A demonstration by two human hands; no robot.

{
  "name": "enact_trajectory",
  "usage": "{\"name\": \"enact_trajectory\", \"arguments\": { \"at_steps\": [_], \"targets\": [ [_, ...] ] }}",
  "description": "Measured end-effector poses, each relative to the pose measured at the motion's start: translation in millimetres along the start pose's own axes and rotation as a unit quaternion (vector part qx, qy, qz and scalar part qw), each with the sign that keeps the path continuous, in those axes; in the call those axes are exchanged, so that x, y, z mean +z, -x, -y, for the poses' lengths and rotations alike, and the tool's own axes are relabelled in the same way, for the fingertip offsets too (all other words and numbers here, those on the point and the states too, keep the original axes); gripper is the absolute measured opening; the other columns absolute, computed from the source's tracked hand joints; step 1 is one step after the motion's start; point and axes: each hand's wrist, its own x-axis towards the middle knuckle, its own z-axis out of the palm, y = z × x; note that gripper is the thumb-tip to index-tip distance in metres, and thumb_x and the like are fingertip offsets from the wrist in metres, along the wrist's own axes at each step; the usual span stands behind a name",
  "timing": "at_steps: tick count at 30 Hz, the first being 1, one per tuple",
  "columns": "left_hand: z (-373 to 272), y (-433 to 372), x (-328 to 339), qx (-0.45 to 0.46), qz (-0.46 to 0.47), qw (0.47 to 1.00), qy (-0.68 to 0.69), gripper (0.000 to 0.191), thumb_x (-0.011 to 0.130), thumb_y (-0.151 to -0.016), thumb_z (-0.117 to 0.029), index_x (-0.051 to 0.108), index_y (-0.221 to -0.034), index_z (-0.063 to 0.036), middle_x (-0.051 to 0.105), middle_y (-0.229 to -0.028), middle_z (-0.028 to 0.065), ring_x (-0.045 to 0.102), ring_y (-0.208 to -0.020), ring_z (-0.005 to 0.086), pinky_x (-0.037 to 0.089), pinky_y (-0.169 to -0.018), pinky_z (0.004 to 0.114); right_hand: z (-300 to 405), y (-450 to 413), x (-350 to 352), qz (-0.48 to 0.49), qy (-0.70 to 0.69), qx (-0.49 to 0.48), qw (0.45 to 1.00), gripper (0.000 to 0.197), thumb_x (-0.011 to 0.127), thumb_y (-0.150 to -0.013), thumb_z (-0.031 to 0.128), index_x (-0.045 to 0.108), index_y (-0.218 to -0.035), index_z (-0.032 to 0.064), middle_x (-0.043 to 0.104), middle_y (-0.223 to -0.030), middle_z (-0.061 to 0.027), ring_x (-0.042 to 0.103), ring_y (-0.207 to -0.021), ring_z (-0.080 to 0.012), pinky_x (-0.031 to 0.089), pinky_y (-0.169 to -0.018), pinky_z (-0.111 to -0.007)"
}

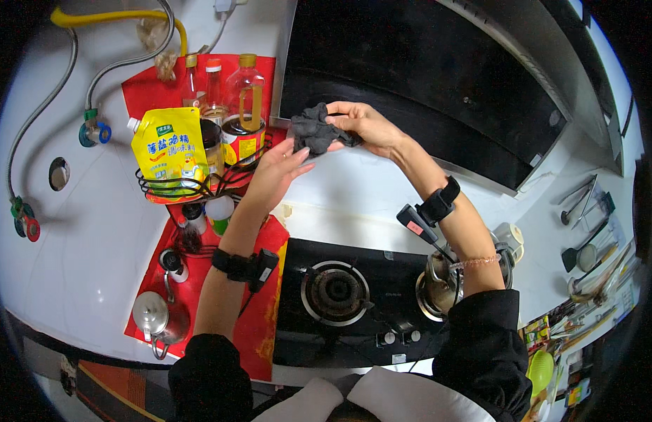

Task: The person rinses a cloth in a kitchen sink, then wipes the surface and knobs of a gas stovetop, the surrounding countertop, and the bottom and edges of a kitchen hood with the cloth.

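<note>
A crumpled dark grey cloth (pixel 318 129) is pinched between the thumb and fingers of my right hand (pixel 365 129), in front of the lower edge of the black range hood (pixel 410 84). My left hand (pixel 277 171) is just below and left of the cloth, palm turned towards it, its fingers apart. Whether its fingertips touch the cloth is hard to tell. Below both hands is a black glass gas stove (pixel 326 343), with a bare left burner (pixel 335 293) and a metal kettle (pixel 439 279) on the right one, partly hidden by my right forearm.
Left of my left arm, a black wire rack (pixel 191 195) holds a yellow seasoning pouch (pixel 170 153) and several bottles, including a large handled bottle (pixel 244 116). A lidded metal pot (pixel 160 319) stands on the red sheet (pixel 241 316). Kitchen utensils (pixel 587 256) hang at right.
</note>
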Motion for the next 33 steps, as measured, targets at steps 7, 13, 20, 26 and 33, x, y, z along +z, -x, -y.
{"name": "enact_trajectory", "arguments": {
  "at_steps": [7,13,20,26,33],
  "targets": [
    [0.2,-1.9,15.2,0.021,-0.098,0.994,-0.050,0.021,0.057,-0.083,-0.006,0.053,-0.100,0.0046,0.060,-0.095,0.0110,0.060,-0.083,0.0153,0.052,-0.073,0.030,0.0,14.8,0.8,-0.119,0.129,0.010,0.984,0.023,0.053,-0.084,0.009,0.054,-0.105,-0.0012,0.064,-0.081,-0.0081,0.063,-0.071,-0.0123,0.053,-0.058,-0.023],
    [10.9,-15.4,27.1,0.114,-0.218,0.911,-0.331,0.015,0.056,-0.083,-0.005,0.053,-0.093,0.0057,0.062,-0.087,0.0113,0.061,-0.072,0.0135,0.054,-0.060,0.025,-18.6,11.2,20.7,-0.209,0.482,-0.199,0.827,0.027,0.049,-0.075,0.002,0.059,-0.100,-0.0007,0.062,-0.079,-0.0218,0.062,-0.072,-0.0337,0.050,-0.069,-0.037],
    [-8.1,-17.8,25.6,0.119,-0.109,0.942,-0.294,0.031,0.052,-0.087,-0.012,0.052,-0.110,0.0084,0.061,-0.095,0.0103,0.057,-0.084,0.0107,0.046,-0.073,0.022,-25.4,13.4,22.9,-0.144,0.554,-0.275,0.772,0.055,0.061,-0.072,0.009,0.040,-0.119,-0.0109,0.052,-0.107,-0.0304,0.057,-0.093,-0.0372,0.047,-0.077,-0.036],
    [-29.8,-19.9,16.4,0.146,-0.129,0.904,-0.380,0.032,0.049,-0.090,-0.018,0.053,-0.115,0.0019,0.059,-0.106,0.0063,0.053,-0.095,0.0110,0.043,-0.083,0.024,7.6,-26.8,4.8,-0.134,0.512,-0.256,0.809,0.021,0.057,-0.073,0.002,0.061,-0.093,-0.0015,0.059,-0.095,-0.0206,0.058,-0.083,-0.0367,0.049,-0.073,-0.037],
    [-25.0,-16.5,-8.1,0.169,-0.170,0.926,-0.293,0.018,0.054,-0.085,-0.006,0.059,-0.100,0.0026,0.062,-0.096,0.0073,0.056,-0.087,0.0114,0.044,-0.074,0.022,91.8,-97.8,-52.1,-0.321,0.623,-0.367,0.612,0.024,0.058,-0.073,0.004,0.062,-0.097,0.0033,0.061,-0.091,-0.0190,0.060,-0.083,-0.0325,0.048,-0.076,-0.036]
  ]
}}
